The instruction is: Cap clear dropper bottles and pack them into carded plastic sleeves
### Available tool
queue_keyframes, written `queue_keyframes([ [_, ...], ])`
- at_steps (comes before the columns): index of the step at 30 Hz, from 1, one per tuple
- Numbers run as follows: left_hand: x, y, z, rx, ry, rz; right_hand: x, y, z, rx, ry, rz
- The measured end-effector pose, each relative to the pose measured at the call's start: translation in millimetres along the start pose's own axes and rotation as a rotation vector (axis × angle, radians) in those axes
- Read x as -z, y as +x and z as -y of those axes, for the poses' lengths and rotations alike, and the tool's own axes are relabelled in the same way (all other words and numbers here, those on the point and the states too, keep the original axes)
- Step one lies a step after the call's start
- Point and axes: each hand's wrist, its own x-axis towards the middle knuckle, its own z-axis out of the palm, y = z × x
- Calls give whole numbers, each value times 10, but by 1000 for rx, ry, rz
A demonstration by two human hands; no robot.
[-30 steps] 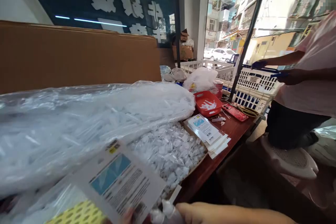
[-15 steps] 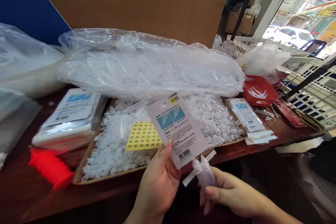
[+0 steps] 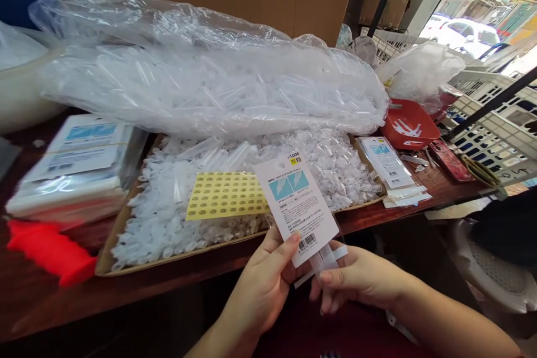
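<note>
My left hand (image 3: 266,279) is closed on a white printed card (image 3: 304,207) with two blue pictures and a barcode, thumb over its lower left edge. A clear plastic edge shows along the card's right side, and a pale strip (image 3: 342,252) sticks out below it. In my right hand (image 3: 361,277) two slim translucent plastic bottles (image 3: 324,260) are pinched side by side. Their tips are hidden behind the card's lower end; whether they sit inside clear plastic I cannot tell. Just behind the card lies a yellow sticker sheet (image 3: 226,196).
A shallow cardboard tray (image 3: 168,260) holds many small clear caps, with a big clear bag (image 3: 218,84) of plastic parts behind. Stacked cards and bags (image 3: 79,162) lie left, near a red object (image 3: 50,251). More packets (image 3: 386,162) and a red basket (image 3: 409,123) are right.
My right hand has pushed the two bottles up against the card's lower end, so their tips have gone behind it. The card has shifted slightly right. The camera view has moved too.
</note>
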Motion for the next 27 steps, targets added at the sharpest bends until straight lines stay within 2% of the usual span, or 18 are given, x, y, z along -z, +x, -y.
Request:
queue_keyframes([
  [4, -39, -10, 24, -5, 38, 0, -13, -78, 104, -45, 69, -54],
  [8, -101, -22, -22, -41, 27, -87, 35, -243, 146, -19, 11, -47],
  [10, -122, -24, -53, -40, 26, -140, 91, -348, 147, 90, -194, -48],
  [14, -154, -19, -98, -29, 14, -180, 240, -523, 204, 527, -869, -184],
  [17, -185, -12, -108, -15, 25, -177, 328, -573, 336, 700, -1216, -159],
  [21, -248, -14, -107, 7, 75, -194, 332, -545, 535, 802, -1415, -111],
  [27, -373, -58, -90, -53, 131, -180, 184, -472, 670, 707, -1441, -65],
])
